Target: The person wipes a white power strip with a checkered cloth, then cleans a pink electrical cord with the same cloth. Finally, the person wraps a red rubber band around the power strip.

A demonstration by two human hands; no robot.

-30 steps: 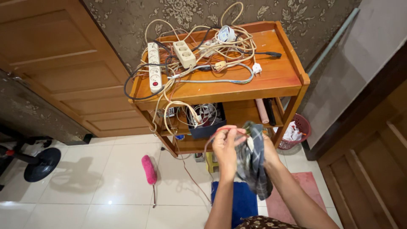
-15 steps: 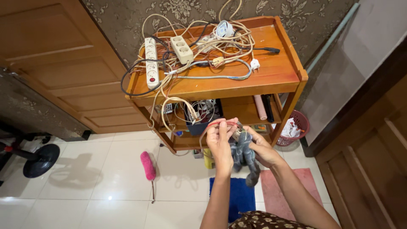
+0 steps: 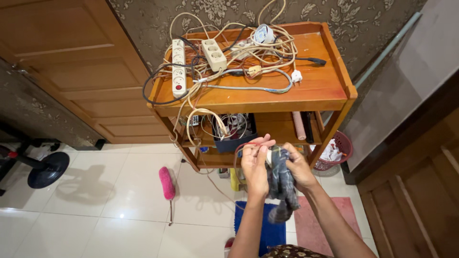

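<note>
My left hand (image 3: 255, 165) pinches a thin red cord (image 3: 237, 154) between thumb and fingertips, and the cord loops out to the left and drops toward the floor; my right hand (image 3: 295, 168) is clenched around a grey checked cloth (image 3: 280, 184), which bunches between my 2 hands and hangs down below my wrists. Under my arms lie a blue mat (image 3: 270, 228) and, just beside it on the right, a pink mat (image 3: 311, 224) on the white tiled floor (image 3: 95, 210). A pink duster (image 3: 167, 183) lies on the tiles to my left, and further left stands the black round base of a fan (image 3: 48, 169). Just past my hands is a wooden shelf cart (image 3: 320, 88); its middle shelf holds a dark box (image 3: 233, 142) stuffed with cables. A red basket (image 3: 340, 149) sits by the cart's right leg. On the cart's top, a tangle of cream and dark cables (image 3: 248, 57) surrounds 2 white power strips (image 3: 178, 69), against the patterned wallpaper (image 3: 215, 12)
</note>
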